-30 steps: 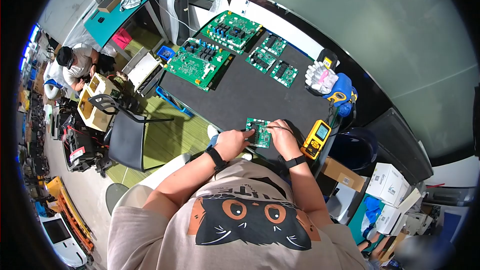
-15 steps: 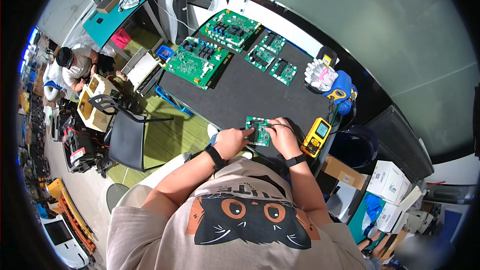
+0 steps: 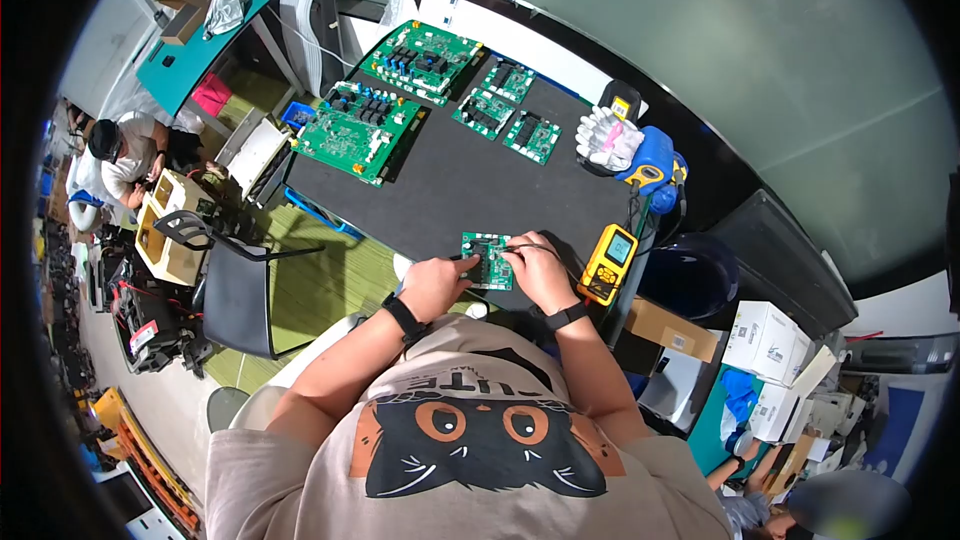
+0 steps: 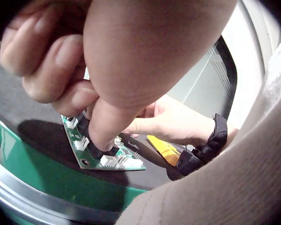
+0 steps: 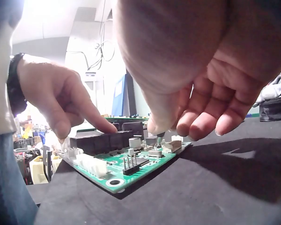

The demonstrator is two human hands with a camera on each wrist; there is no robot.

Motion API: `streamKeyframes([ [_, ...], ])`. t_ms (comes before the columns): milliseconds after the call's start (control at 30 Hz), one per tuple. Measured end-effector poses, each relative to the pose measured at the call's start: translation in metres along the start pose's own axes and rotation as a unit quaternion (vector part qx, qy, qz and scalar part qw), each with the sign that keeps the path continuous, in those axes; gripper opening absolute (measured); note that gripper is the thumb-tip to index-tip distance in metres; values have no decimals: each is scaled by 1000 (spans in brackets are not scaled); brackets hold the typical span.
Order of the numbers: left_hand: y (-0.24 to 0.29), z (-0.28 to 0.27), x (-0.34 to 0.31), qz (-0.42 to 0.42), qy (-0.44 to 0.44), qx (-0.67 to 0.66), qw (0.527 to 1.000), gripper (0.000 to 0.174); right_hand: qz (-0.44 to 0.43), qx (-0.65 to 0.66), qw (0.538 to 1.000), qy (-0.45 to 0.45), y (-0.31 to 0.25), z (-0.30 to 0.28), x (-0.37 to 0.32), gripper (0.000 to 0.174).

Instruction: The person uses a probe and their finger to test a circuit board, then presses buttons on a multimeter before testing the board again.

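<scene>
A small green circuit board point(image 3: 487, 262) lies on the dark mat near the front edge. My left hand point(image 3: 436, 286) is at its left side; in the right wrist view its straight index finger point(image 5: 96, 115) presses on the black block-shaped components point(image 5: 100, 142), while the other fingers are bent. Over the right part of the board, my right hand point(image 3: 541, 273) pinches a thin dark probe point(image 5: 160, 136) between thumb and forefinger, its tip down among the components. A dark cord runs from this hand toward a yellow handheld meter point(image 3: 608, 264) with a lit screen.
Two large green circuit boards point(image 3: 360, 130) and several small ones point(image 3: 531, 136) lie farther back on the mat point(image 3: 400, 205). At the right back are a blue device point(image 3: 652, 162) and white gloves point(image 3: 608, 138). A black chair point(image 3: 238, 305) stands left; another person point(image 3: 130, 155) sits beyond.
The head view has turned a little, so the scene sits farther left. Both hands stay at the same small board, left finger pressing and right hand pinching the probe.
</scene>
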State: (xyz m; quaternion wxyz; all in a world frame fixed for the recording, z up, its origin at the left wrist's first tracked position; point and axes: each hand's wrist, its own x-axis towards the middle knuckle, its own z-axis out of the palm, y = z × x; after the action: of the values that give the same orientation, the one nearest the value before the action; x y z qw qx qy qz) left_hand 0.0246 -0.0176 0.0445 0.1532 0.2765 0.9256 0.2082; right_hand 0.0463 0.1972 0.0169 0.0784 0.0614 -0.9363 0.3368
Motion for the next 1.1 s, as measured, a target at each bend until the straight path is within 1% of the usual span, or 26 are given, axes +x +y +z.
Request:
streamKeyframes([
  [100,1,-3,-2,-2,-7,0,1000,41,6,14,1000,-10,2,2,-2,17],
  [167,0,-4,-1,-3,-5,2,1000,41,40,50,998,-9,2,2,-2,17],
  [300,-2,2,0,1,-11,-2,1000,42,24,40,999,-5,5,3,-3,16],
  [400,-4,8,-1,-5,7,9,1000,42,9,33,999,4,6,5,-3,14],
  [467,-6,10,-1,6,21,4,1000,42,6,30,999,13,4,4,-3,13],
  [600,-5,9,-2,3,21,3,1000,42,-5,3,1000,27,6,6,-2,13],
  [700,-4,9,-2,-4,22,5,1000,42,10,6,1000,16,7,7,-4,14],
  [833,-5,10,-2,-1,24,3,1000,41,6,-6,1000,16,9,8,-3,14],
  [1000,-7,12,0,6,29,-1,1000,41,-26,-36,999,15,3,5,-1,11],
  [1100,-5,11,-1,0,16,12,1000,42,-39,-35,999,10,4,7,1,10],
])
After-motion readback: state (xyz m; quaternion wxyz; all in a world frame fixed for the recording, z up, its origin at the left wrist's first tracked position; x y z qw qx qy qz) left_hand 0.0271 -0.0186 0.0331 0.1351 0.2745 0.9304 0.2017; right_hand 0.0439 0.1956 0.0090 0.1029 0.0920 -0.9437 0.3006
